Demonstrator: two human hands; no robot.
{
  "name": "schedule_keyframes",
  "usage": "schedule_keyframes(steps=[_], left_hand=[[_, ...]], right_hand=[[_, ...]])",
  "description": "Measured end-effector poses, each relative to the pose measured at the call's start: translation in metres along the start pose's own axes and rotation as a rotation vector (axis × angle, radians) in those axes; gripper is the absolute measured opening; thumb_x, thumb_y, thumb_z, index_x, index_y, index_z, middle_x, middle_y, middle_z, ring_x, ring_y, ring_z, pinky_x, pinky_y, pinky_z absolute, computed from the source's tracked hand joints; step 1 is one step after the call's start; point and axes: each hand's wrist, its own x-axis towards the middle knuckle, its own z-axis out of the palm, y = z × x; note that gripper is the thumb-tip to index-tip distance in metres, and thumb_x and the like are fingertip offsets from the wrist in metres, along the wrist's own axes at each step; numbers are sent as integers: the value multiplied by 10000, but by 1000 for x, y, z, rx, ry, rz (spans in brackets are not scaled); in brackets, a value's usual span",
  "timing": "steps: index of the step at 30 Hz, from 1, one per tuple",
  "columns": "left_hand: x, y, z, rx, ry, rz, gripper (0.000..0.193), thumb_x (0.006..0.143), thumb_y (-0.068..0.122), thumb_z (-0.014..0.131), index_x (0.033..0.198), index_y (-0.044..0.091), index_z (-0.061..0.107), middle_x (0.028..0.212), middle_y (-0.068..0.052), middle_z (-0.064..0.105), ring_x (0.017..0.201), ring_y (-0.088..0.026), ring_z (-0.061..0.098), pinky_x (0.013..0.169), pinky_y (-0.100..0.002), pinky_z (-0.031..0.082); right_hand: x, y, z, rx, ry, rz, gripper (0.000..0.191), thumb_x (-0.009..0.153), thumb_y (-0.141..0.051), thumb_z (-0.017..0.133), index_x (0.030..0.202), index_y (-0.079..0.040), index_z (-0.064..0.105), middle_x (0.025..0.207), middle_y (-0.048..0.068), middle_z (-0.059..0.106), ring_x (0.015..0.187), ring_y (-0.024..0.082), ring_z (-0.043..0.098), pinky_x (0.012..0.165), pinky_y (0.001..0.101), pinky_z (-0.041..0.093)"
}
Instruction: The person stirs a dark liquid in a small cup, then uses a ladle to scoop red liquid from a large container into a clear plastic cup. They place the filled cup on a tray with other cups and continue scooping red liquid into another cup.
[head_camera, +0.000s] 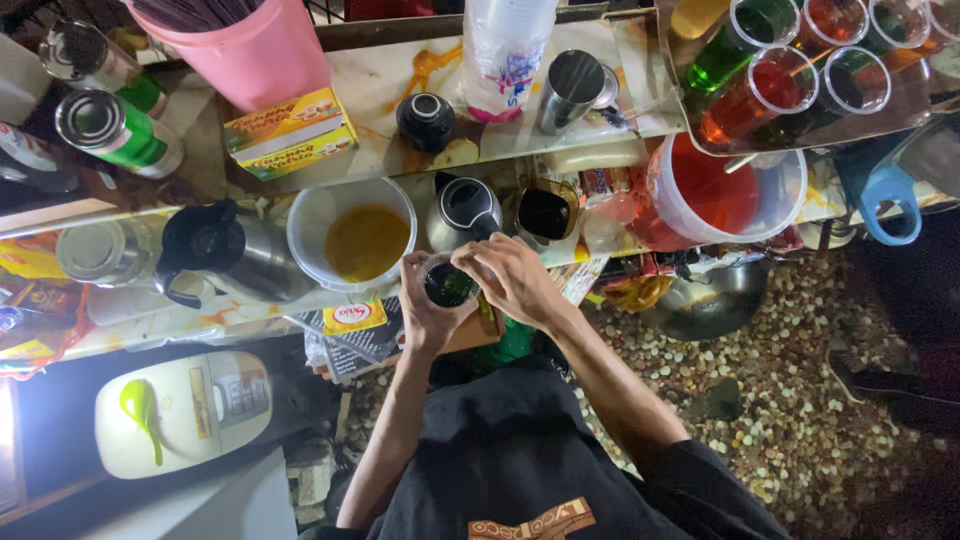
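Small cup (449, 285) of dark liquid, gripped from the side by left hand (425, 310), right hand (510, 278) curled over its rim, just right of the white bucket (310, 215) of orange stuff. Yellow box (291, 132) behind the bucket, print too blurry. Two green-labelled cans (118, 130) far left, one cut off.

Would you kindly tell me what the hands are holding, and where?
The left hand wraps a dark-filled cup by its side; the right hand grips its rim.

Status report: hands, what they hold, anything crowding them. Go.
Left hand wrapped round small dark glass. Right hand at its rim. Steel kettle and white bucket of orange liquid close ahead.
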Motion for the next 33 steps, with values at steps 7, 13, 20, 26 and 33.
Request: schedule_keyframes(steps=[7, 13, 20, 26, 33], left_hand=[[-1, -3, -1, -42, -14, -15, 786, 653, 102, 917, 1248, 45, 406, 1124, -123, 689, 1055, -248, 697, 971, -366, 534], [-1, -6, -3, 11, -2, -16, 812, 628, 83, 927, 1246, 49, 402, 1107, -133, 666, 1046, -254, 691, 951, -368, 547], [1, -1, -3, -59, -36, -29, 824, 624, 82, 943, 1250, 51, 407, 1105, -125, 685, 1031, -239, 703, 926, -358, 560], [1, -1, -1, -70, -30, -78, 782, 634, 86, 924, 1235, 43, 425, 1088, -110, 695, 1009, -230, 711, 927, -347, 560], [3, 0, -3, 27, -23, 95, 795, 610, 61, 929, 1252, 24, 463, 1130, -133, 642, 1066, -275, 662, 968, -390, 517]], right_hand=[[0, 6, 6, 26, -1, -41, 162, 1026, -209, 642, 1129, -93, 689, 926, 89, 733, 786, 269, 671, 710, 402, 536], [3, 7, 10, 35, -84, 41, 178, 1027, -223, 625, 1146, -104, 683, 912, 92, 726, 755, 245, 680, 708, 391, 557], [4, 2, 0, 49, -28, 12, 148, 1024, -191, 638, 1107, -79, 687, 927, 90, 737, 799, 255, 681, 705, 386, 548], [2, 6, 3, 65, -24, 10, 142, 1011, -175, 658, 1096, -74, 710, 903, 95, 743, 781, 245, 691, 680, 374, 546], [-2, 15, 12, 100, -78, -2, 145, 1039, -143, 628, 1153, -88, 698, 954, 92, 748, 787, 193, 695, 650, 329, 557]])
